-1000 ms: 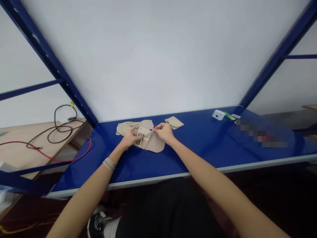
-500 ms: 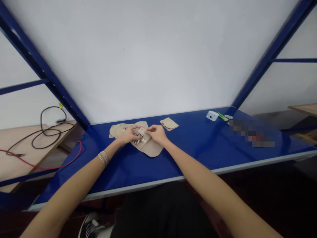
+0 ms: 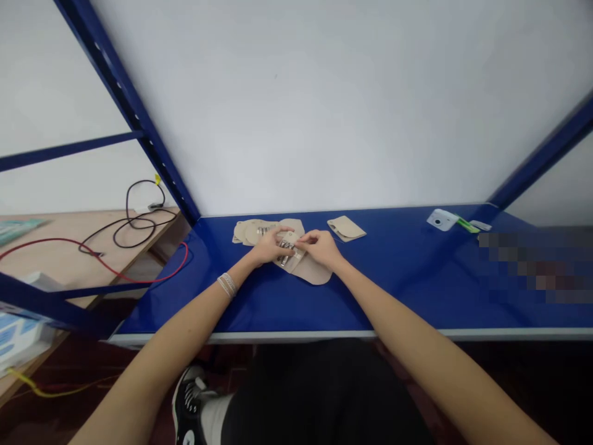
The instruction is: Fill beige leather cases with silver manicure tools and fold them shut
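Note:
On the blue table lies an opened beige paper folder (image 3: 314, 272), its rounded flap spread toward me. A beige card with shiny metal pieces (image 3: 284, 261), too small to name exactly, rests over it. My left hand (image 3: 270, 247) grips this card, with the thumb across the metal pieces and the fingers along its upper side. At the card's right edge, the fingertips of my right hand (image 3: 323, 248) are pinched together; what is between them is hidden. Left of my hands, several beige cards (image 3: 248, 231) overlap, one bearing metal pieces.
A closed beige folder (image 3: 346, 228) sits behind my right hand. Farther right are a white camera-like object (image 3: 442, 219), a green item (image 3: 466, 224) and a blurred-out patch. Black cable (image 3: 139, 232) and red cable (image 3: 115, 262) loop at the left, the red one reaching the table.
The view has swung to the left, so everything sits farther right, and more of the left bench shows. Both hands stay at the card; the right fingertips have shifted slightly along its edge.

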Motion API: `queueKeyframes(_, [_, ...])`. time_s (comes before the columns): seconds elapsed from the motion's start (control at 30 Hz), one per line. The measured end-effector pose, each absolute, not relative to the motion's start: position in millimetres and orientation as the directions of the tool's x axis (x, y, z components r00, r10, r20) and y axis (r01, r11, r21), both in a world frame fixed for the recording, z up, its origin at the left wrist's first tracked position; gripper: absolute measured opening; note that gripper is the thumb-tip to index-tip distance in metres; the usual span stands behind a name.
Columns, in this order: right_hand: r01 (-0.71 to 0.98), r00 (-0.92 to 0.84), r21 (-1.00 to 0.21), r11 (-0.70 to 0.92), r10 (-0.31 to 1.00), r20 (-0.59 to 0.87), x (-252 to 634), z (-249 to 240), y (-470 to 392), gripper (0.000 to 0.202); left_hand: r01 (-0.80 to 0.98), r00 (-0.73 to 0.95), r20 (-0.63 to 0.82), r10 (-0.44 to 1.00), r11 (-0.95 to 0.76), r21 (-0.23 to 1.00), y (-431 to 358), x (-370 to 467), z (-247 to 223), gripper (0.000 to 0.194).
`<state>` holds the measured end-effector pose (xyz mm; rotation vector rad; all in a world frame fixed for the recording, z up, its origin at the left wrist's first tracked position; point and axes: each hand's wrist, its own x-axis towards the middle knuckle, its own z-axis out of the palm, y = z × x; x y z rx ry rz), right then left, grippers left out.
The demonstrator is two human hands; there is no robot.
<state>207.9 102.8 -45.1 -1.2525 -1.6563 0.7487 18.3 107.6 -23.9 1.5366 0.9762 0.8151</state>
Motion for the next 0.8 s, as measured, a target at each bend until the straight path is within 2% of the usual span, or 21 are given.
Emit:
queueKeyframes(0.17, [0.446,-0.080,-0.843,0.301,0.952,0.297,215,-38,107,0.017,0.167,0.386,-0.004,0.922,-0.066,0.984,106,20,-25,0.076])
queueKeyframes(0.27, [0.525,0.086,-0.807,0.270,0.927,0.366,235,-32,114,0.017,0.147,0.339,-0.009,0.941,-0.044,0.988,106,18,-24,0.074])
queueKeyframes(0.37, [0.702,0.242,-0.702,0.117,0.888,0.390,257,-30,123,0.014,0.153,0.296,-0.020,0.955,-0.027,0.988,108,14,-24,0.069])
queueKeyframes(0.47, [0.826,0.212,-0.563,0.019,0.916,0.342,267,-36,128,0.013,0.213,0.307,-0.008,0.952,-0.060,0.975,112,10,-25,0.059])
queueKeyframes(0.67, [0.933,0.136,-0.361,-0.012,0.938,0.319,258,-42,125,0.014,0.371,0.331,0.106,0.938,-0.232,0.899,114,5,-22,0.046])
queueKeyframes(0.73, [0.941,0.118,-0.339,-0.011,0.947,0.297,255,-38,123,0.016,0.375,0.356,0.134,0.925,-0.273,0.886,113,3,-18,0.045])
queueKeyframes(0.8, [0.909,0.122,-0.417,0.027,0.937,0.326,253,-33,121,0.018,0.361,0.363,0.142,0.921,-0.280,0.889,111,2,-15,0.045])
